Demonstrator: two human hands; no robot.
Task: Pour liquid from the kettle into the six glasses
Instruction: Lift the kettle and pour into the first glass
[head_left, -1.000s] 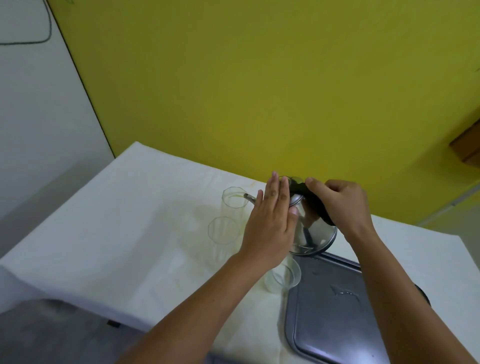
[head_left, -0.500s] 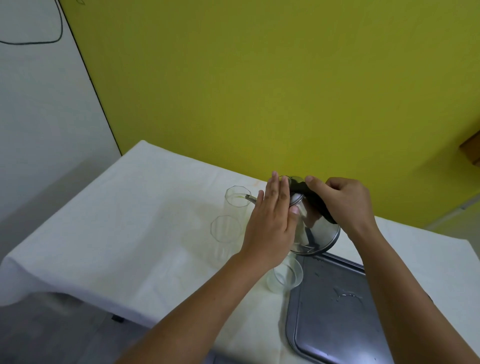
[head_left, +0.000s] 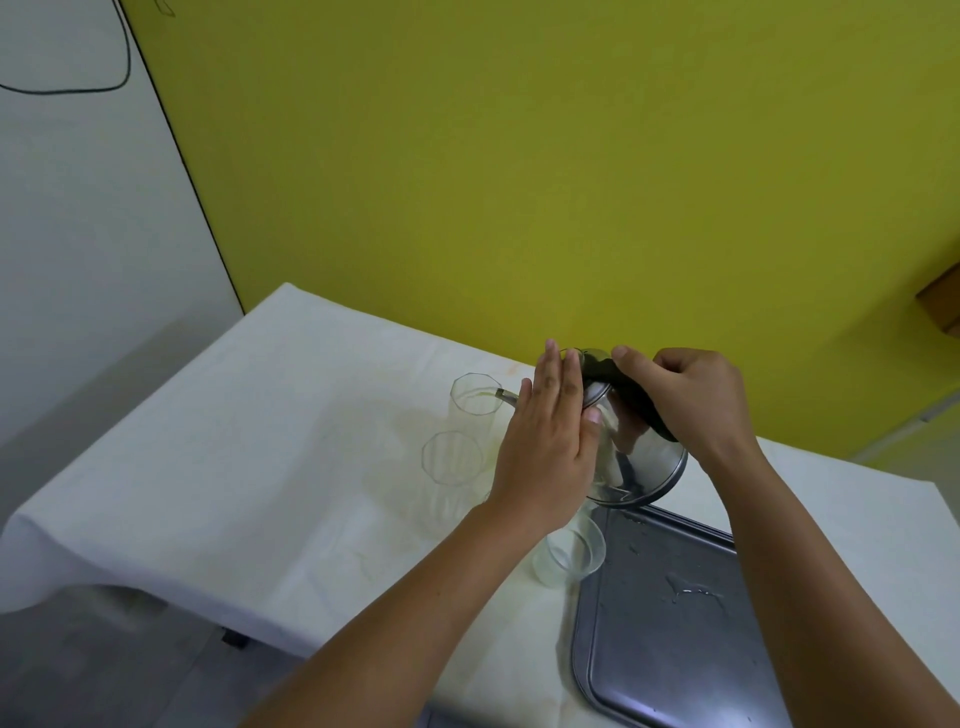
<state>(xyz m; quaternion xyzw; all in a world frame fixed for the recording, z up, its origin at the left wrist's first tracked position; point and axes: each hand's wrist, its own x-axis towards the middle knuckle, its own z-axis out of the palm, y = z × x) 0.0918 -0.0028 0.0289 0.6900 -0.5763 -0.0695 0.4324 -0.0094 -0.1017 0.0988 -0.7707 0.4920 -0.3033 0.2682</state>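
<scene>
A shiny steel kettle (head_left: 641, 462) is tipped to the left, its spout over the far clear glass (head_left: 475, 402), where pale liquid runs in. My right hand (head_left: 691, 400) grips the kettle's black handle. My left hand (head_left: 548, 447) lies flat with fingers together against the kettle's lid and left side. A second clear glass (head_left: 451, 462) stands just in front of the far one. A third, shorter glass (head_left: 574, 553) stands below my left wrist, beside the tray. Other glasses are hidden or not in view.
A grey metal tray (head_left: 670, 639) with water drops lies at the lower right of the white-clothed table (head_left: 234, 467). A yellow wall stands right behind the table. The table's left and front edges drop to a grey floor.
The view has shifted slightly, so the table sits further right in the frame. Both hands and the tilted kettle keep the same pose over the far glass.
</scene>
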